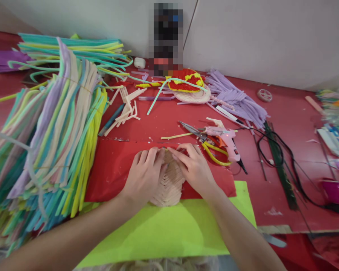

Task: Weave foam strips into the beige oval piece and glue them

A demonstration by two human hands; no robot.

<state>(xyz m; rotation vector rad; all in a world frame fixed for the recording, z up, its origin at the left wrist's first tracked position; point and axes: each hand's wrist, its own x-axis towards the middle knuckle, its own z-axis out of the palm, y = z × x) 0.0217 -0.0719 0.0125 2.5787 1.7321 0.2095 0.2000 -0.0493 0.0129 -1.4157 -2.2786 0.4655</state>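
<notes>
A beige, leaf-shaped piece of chenille stems point(169, 190) laid in V-shaped rows lies between my hands, its narrow end pointing away from me. My left hand point(143, 173) rests along its left side, with the fingers bent over the upper edge. My right hand point(196, 171) is closed at the upper right edge, thumb and forefinger near the tip. Fingers cover most of the tip. Under the piece are a red sheet point(107, 175) and a lime-green sheet point(158, 229). Just beyond my right hand lie scissors point(194, 130) with yellow handles and a pink glue gun point(229, 143).
Bundled coloured chenille stems point(70, 113) are heaped at left, with purple stems point(231, 94) at back right. A red and yellow chenille piece point(183, 83) lies at the back. Cut beige stems point(127, 109) are scattered left of centre. A black cord point(292, 150) loops at right.
</notes>
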